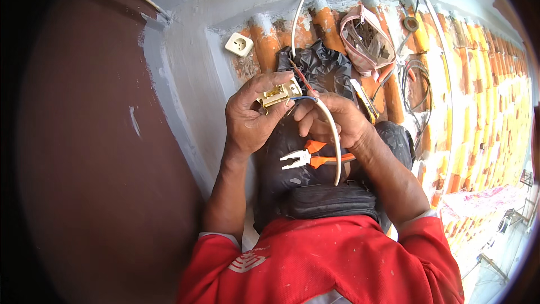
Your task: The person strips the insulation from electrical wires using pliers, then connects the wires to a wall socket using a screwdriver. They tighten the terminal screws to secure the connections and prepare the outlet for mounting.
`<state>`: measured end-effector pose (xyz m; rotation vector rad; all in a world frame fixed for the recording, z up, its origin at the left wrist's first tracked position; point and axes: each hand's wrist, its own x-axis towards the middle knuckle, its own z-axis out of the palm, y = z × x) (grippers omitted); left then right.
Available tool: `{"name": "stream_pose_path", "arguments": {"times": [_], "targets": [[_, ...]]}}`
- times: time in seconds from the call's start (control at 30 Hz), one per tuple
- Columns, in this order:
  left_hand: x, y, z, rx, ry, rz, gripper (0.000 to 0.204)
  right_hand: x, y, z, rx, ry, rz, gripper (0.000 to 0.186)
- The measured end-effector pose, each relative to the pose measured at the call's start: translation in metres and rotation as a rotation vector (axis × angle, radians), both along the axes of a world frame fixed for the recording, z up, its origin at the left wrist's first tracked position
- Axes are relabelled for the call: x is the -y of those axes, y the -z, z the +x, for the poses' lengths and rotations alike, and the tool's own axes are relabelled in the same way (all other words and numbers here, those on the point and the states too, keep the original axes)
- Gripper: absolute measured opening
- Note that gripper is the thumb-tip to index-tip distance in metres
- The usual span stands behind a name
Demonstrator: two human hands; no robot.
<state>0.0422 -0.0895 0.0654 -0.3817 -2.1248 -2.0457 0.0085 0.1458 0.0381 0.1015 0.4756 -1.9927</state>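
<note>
My left hand (251, 119) grips the inner part of a wall socket (275, 95), cream with brass-coloured metal, between thumb and fingers. A white cable (331, 123) is held in my right hand (340, 119), its stripped end close to the socket part. From that end a blue wire (304, 98) runs to the socket part; whether it is fastened there I cannot tell. A reddish-brown wire (302, 77) rises beside it toward a second white cable (297, 17). Orange-handled pliers (306, 158) with open jaws lie on my lap, below both hands.
A white socket cover (239, 45) rests at the far left of the orange roof tiles (327, 27). Black plastic (324, 62) lies ahead, beside an unzipped pink pouch (368, 42). A yellow-and-white tool (365, 101), a tape roll (411, 23) and looped black cable (428, 93) lie right. A brown wall (95, 135) stands left.
</note>
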Motion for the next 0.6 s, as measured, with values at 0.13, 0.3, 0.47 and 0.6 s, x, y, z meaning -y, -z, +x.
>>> {"name": "stream_pose_path", "arguments": {"times": [0.13,0.3,0.47,0.6], "targets": [[0.010,-0.002,0.000,-0.104,0.020,-0.085,0.053,0.009,-0.018,0.008,-0.057,0.133,0.111,0.047],[0.007,-0.015,-0.009,-0.280,0.010,-0.192,0.052,0.004,-0.043,0.000,-0.108,0.102,0.163,0.039],[0.001,-0.037,-0.004,-0.296,-0.068,-0.288,0.049,0.006,-0.072,0.002,-0.252,0.230,0.486,0.029],[0.000,-0.037,0.004,-0.028,-0.031,-0.135,0.051,0.011,-0.086,0.005,-0.855,0.276,0.962,0.029]]}}
